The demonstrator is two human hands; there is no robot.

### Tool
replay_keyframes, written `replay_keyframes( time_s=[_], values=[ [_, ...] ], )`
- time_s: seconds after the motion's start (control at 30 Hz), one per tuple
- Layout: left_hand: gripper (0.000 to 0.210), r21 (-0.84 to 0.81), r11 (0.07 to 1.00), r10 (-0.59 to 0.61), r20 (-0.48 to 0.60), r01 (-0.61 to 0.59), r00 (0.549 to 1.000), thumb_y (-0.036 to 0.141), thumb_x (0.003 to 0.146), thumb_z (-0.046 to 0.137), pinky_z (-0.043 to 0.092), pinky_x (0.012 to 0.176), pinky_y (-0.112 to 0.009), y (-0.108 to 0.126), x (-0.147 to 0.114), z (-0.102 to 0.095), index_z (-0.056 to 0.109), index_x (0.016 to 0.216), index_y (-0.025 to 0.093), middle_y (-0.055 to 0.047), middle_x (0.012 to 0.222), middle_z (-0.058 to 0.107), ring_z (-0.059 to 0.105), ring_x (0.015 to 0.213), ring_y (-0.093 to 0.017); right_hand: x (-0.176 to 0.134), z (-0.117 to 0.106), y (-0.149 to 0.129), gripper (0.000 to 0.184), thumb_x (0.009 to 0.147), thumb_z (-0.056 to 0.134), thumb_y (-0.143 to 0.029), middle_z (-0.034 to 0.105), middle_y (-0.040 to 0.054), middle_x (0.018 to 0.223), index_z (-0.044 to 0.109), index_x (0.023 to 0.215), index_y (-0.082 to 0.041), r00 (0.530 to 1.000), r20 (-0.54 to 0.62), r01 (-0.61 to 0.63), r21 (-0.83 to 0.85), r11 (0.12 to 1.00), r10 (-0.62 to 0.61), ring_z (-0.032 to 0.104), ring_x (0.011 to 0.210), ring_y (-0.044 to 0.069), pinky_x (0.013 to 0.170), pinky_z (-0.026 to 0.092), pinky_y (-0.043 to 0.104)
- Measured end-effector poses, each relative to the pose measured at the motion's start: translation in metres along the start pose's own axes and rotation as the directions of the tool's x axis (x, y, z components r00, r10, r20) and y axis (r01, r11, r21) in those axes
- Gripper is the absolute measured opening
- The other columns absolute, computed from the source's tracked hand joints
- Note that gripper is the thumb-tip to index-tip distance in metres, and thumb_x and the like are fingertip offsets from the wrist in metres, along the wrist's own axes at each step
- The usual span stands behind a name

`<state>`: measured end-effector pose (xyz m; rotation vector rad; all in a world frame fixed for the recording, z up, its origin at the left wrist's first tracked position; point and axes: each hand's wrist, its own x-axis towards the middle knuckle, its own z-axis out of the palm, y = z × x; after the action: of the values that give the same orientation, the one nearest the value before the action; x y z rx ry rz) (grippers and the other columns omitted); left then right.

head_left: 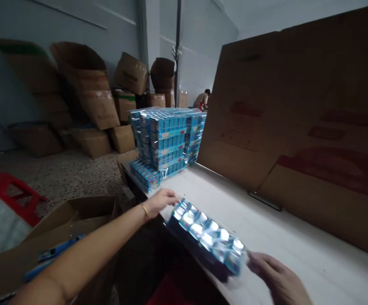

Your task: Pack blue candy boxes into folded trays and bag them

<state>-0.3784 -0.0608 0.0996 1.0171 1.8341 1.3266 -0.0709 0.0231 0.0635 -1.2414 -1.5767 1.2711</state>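
A long pack of small blue boxes in shiny clear wrap (207, 237) is at the near edge of the white table (253, 212). My left hand (161, 202) pinches its far left end, fingers closed on the wrap; a thin bangle circles that wrist. At the near right end, my right hand (277, 273) has its fingers closed against the wrap, slightly blurred. Light glares off the pack's top, hiding any print. Beyond my left hand stands a stack of similar blue wrapped packs (167, 140).
A large cardboard sheet (298, 127) stands along the table's far side. Left of me, an open carton (76, 212) contains blue packs, near a red plastic stool (15, 195). Brown cartons (95, 101) are piled by the wall. Another person (201, 100) is in the background.
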Motion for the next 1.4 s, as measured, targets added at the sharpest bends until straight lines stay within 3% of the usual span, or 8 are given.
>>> replay_keyframes(
  time_s=[0.2,0.37,0.53,0.8,0.93,1.07,1.27,1.4],
  values=[
    [0.015,0.126,0.992,0.021,-0.29,0.017,0.957,0.028,0.052,0.062,0.033,0.052,-0.022,0.008,0.047,-0.171,0.059,0.053,0.014,0.002,0.048,0.053,0.044,0.05,-0.009,0.03,0.196,-0.079,0.026,0.056,0.068,-0.04,0.058,0.0025,0.053,0.063,0.057,-0.015,0.959,0.285,-0.126,0.38,0.916,0.014,0.052,0.054,0.014,0.058,0.041,0.028],
    [0.012,0.192,0.98,0.05,-0.462,0.045,0.885,0.025,0.051,0.061,0.03,0.049,-0.022,0.016,0.109,-0.257,0.057,0.051,0.014,0.003,0.044,0.051,0.042,0.045,-0.009,0.057,0.293,-0.134,0.023,0.054,0.069,-0.035,0.058,0.0,0.05,0.06,0.057,-0.014,0.953,0.3,-0.2,0.504,0.84,0.048,0.048,0.048,0.01,0.052,0.037,0.024],
    [0.01,0.239,0.969,0.096,-0.584,0.057,0.806,0.022,0.054,0.06,0.033,0.051,-0.022,0.003,0.171,-0.298,0.056,0.049,0.014,0.003,0.043,0.051,0.044,0.047,-0.01,0.087,0.354,-0.158,0.022,0.055,0.068,-0.034,0.058,-0.0009,0.048,0.057,0.054,-0.015,0.964,0.258,-0.206,0.552,0.808,0.069,0.047,0.045,0.009,0.05,0.037,0.023],
    [0.017,0.297,0.954,0.167,-0.662,0.051,0.73,0.027,0.06,0.061,0.042,0.064,-0.024,-0.033,0.215,-0.297,0.063,0.062,0.011,-0.002,0.062,0.063,0.056,0.065,-0.015,0.113,0.389,-0.144,0.021,0.058,0.065,-0.034,0.06,-0.0006,0.052,0.062,0.061,-0.014,0.974,0.22,-0.063,0.495,0.866,-0.055,0.053,0.053,0.013,0.058,0.041,0.025],
    [0.033,0.369,0.929,0.273,-0.696,0.005,0.664,0.029,0.068,0.056,0.038,0.087,-0.032,-0.029,0.182,-0.274,0.06,0.094,0.009,-0.008,0.1,0.06,0.05,0.1,-0.023,0.111,0.345,-0.117,0.021,0.062,0.062,-0.029,0.065,0.0022,0.068,0.066,0.076,-0.014,0.958,0.249,0.028,0.419,0.907,-0.145,0.057,0.065,0.014,0.067,0.043,0.026],
    [0.038,0.617,0.722,0.682,-0.556,-0.313,0.475,0.033,0.076,0.048,0.034,0.096,-0.034,-0.032,0.123,-0.201,0.049,0.114,0.034,0.012,0.117,0.049,0.045,0.11,-0.017,0.074,0.252,-0.047,0.017,0.065,0.057,-0.024,0.064,0.0021,0.064,0.066,0.075,-0.014,0.966,0.252,-0.017,0.259,0.966,-0.051,0.056,0.057,0.012,0.059,0.043,0.025],
    [0.027,0.285,0.729,0.646,0.014,-0.622,0.763,0.047,0.067,0.048,0.043,0.09,-0.039,-0.09,0.065,-0.046,0.052,0.09,0.062,0.031,0.096,0.056,0.058,0.092,-0.021,-0.016,0.112,0.058,0.017,0.063,0.053,-0.021,0.06,-0.0014,0.052,0.065,0.073,-0.013,0.957,-0.02,-0.283,0.169,0.944,0.291,0.051,0.045,0.009,0.051,0.04,0.021],
    [0.017,0.137,0.756,0.519,0.47,-0.64,0.714,0.046,0.068,0.052,0.053,0.073,-0.032,-0.112,0.047,0.057,0.063,0.08,0.041,0.01,0.082,0.067,0.063,0.078,-0.021,-0.052,0.04,0.087,0.019,0.065,0.051,-0.021,0.061,-0.0014,0.054,0.065,0.074,-0.013,0.934,-0.181,-0.292,0.107,0.95,0.308,0.052,0.046,0.008,0.051,0.04,0.02]
  ],
)
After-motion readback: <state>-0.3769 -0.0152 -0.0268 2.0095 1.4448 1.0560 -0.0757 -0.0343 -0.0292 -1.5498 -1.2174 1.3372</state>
